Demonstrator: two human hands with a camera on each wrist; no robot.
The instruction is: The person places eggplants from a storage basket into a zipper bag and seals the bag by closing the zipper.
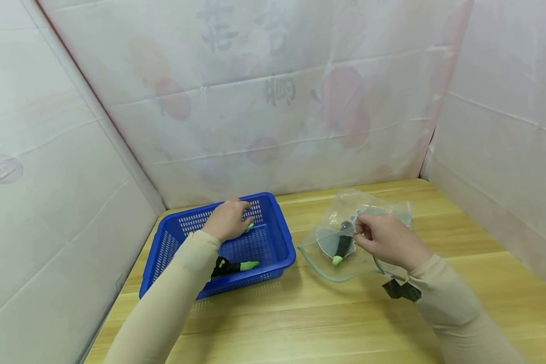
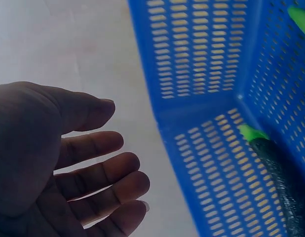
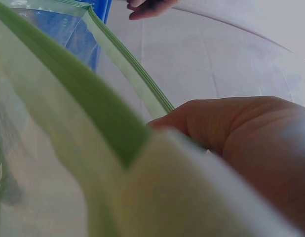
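My left hand (image 1: 229, 220) hovers over the blue plastic basket (image 1: 287, 253), its fingers loosely bent and the palm bare in the left wrist view. Dark eggplants with light green ends lie in the basket: one eggplant (image 1: 229, 267) by the near side, and another whose green end (image 1: 250, 227) shows beside the left hand. At the right, my right hand (image 1: 391, 240) pinches the mouth edge of a clear zip bag (image 1: 329, 279) with green seal strips (image 3: 133, 76). The bag's mouth gapes toward the basket. Inside the bag lies one eggplant (image 1: 344, 246).
A light wooden table (image 1: 273, 323) carries basket and bag, side by side with a narrow gap between them. Pale printed sheets (image 1: 264, 126) hang behind and at both sides. A small black device (image 1: 401, 289) hangs at the right wrist.
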